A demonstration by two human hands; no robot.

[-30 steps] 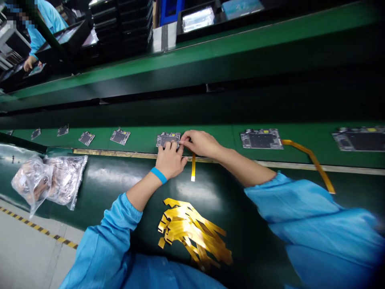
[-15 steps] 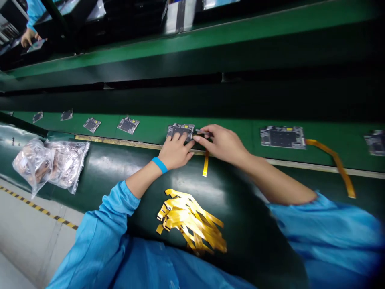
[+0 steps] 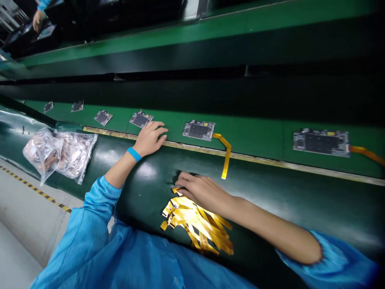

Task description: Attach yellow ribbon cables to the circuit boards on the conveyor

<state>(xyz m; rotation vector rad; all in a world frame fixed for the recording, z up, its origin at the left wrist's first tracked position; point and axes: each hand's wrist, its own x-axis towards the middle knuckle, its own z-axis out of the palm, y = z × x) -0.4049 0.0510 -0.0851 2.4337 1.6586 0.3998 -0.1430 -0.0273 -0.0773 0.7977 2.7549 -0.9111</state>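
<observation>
My left hand [image 3: 149,138] rests flat with fingers stretched out at the edge of the green conveyor belt [image 3: 255,138], just below a small circuit board [image 3: 141,119]. My right hand [image 3: 200,190] lies on the top of a pile of yellow flex cables [image 3: 195,222], fingers curled onto the strips; whether it holds one is unclear. To the right of my left hand, another circuit board [image 3: 199,130] lies on the belt with a yellow flex cable [image 3: 225,154] attached and hanging over the belt's edge. Neither hand touches it.
More circuit boards lie along the belt, one at the right [image 3: 321,142] with its own yellow cable, smaller ones [image 3: 103,117] to the left. A clear plastic bag [image 3: 58,153] of parts lies on the dark bench at left. Another person's hand [image 3: 38,19] shows at top left.
Both hands let go of the board with the cable. The right hand came back to the cable pile, the left shifted toward the board on the left. The boards have travelled right.
</observation>
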